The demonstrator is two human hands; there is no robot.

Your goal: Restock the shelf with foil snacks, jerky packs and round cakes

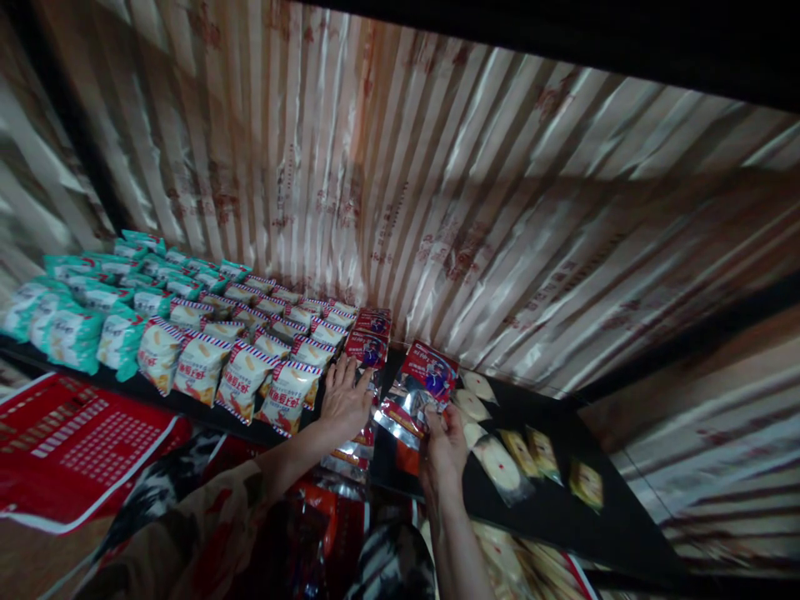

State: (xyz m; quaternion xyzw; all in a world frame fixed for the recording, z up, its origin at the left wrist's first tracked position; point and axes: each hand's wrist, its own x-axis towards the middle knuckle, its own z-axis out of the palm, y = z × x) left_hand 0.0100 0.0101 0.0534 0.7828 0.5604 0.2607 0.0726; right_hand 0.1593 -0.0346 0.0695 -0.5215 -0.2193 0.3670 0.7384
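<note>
Right hand [445,446] grasps a red-and-silver foil packet [409,385] between thumb and fingers over the black shelf [581,533]. Left hand [346,402], fingers extended and unclenched, lies over similar packets [368,348] beside white stripe-topped snack bags [247,382].

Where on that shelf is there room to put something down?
The widest bare patch of black shelf borders the yellow packets at the right end. A narrow strip separates the red packets under the left hand from the foil packet in the right hand. Leftward, teal bags and white bags crowd it.
</note>
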